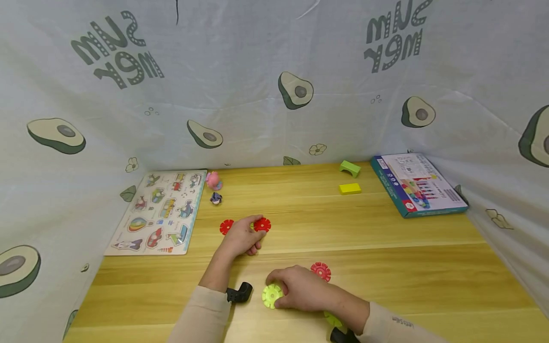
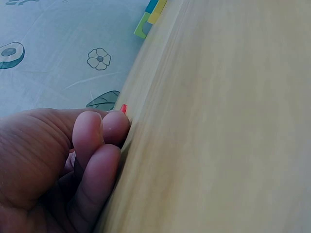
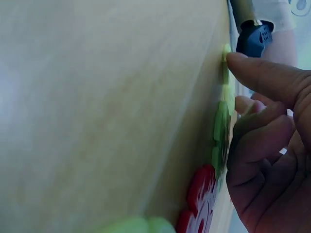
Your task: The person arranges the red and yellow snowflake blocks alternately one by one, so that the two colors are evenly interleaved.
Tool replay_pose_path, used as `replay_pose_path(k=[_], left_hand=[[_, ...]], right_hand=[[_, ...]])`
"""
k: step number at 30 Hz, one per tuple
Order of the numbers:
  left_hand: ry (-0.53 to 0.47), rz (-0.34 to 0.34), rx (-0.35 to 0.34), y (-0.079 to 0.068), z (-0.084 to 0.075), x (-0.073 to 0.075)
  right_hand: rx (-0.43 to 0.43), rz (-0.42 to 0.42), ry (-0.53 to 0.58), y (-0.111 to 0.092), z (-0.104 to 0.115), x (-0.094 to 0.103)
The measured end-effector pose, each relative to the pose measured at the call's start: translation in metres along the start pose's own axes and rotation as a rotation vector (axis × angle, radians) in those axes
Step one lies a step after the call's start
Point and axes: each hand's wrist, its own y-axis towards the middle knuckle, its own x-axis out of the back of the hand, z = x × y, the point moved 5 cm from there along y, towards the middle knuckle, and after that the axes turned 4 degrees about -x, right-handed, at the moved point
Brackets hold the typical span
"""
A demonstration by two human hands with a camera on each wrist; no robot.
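Observation:
My left hand [image 1: 241, 237] pinches a red notched disc [image 1: 262, 225] by its edge, with thumb and index finger on either side. Only a red sliver [image 2: 124, 108] shows past the fingertips in the left wrist view. Another red disc [image 1: 226, 226] lies left of that hand, and a bit of green peeks out beneath it. Closer to the front, my right hand [image 1: 300, 287] grips a yellow-green notched disc [image 1: 272, 296] flat on the table between thumb and index finger. A pinkish-red disc [image 1: 320, 271] sits just beyond this hand, and a yellow-green disc [image 1: 333, 319] is partly under the right forearm.
A picture puzzle board [image 1: 158, 212] lies at the left, with a pink figure [image 1: 213, 180] and a small dark figure [image 1: 216, 198] next to it. Toward the back right are a green arch block [image 1: 350, 168], a yellow block [image 1: 350, 188] and a flat box [image 1: 420, 185].

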Motion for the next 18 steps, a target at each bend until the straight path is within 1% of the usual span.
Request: replay_pose_path(k=[6,8,10,12,14,16,18], left_hand=[[-0.022,-0.004,-0.001,-0.001,-0.002,0.002],[-0.022,-0.003,0.002,-0.001,-0.002,0.002],[-0.019,-0.003,0.002,-0.002,-0.002,0.002],[-0.017,-0.001,0.006,-0.002,-0.001,0.001],[-0.016,-0.001,0.010,-0.002,0.000,0.001],[-0.014,-0.002,0.010,-0.003,0.000,0.001],[-0.013,-0.001,0.011,-0.002,0.001,0.001]], right_hand=[[0.013,-0.029,-0.062,0.004,0.004,0.001],[0.029,-0.041,-0.065,0.004,0.005,0.001],[0.050,-0.048,-0.041,0.005,0.006,0.001],[0.068,-0.036,0.039,0.005,0.006,0.003],[0.060,-0.014,0.165,0.007,0.003,0.006],[0.027,-0.001,0.308,0.009,-0.001,0.012],[-0.018,-0.014,0.430,0.013,-0.008,0.020]])
